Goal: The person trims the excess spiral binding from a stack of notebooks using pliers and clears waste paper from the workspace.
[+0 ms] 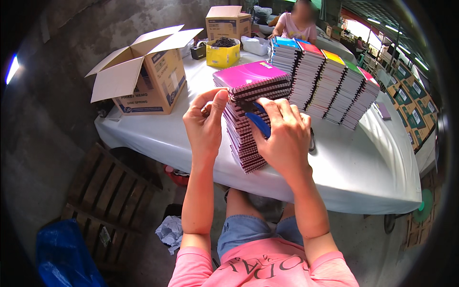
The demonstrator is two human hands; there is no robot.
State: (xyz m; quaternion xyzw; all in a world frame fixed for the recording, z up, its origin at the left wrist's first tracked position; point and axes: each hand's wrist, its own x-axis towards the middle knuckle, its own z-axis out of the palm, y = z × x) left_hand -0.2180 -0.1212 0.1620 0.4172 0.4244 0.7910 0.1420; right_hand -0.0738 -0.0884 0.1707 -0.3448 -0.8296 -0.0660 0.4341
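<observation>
A tall stack of spiral-bound notebooks [244, 148] stands at the table's near edge, a purple cover [251, 74] on top and black coils along the side facing me. My right hand [287, 134] grips blue-handled pliers [258, 125], their dark jaws by the coils near the top of the stack. Thumb and fingers of my left hand [204, 122] are pinched together beside the top notebook's near left corner. Whatever lies between those fingertips, if anything, is too small to make out.
More notebook stacks [311, 79] with coloured covers stand to the right. An open cardboard box [158, 83] sits at left, a yellow container [223, 53] of black coils behind. Across the white-covered table [334, 167] is another person [296, 24]. A wooden pallet [103, 186] is at lower left.
</observation>
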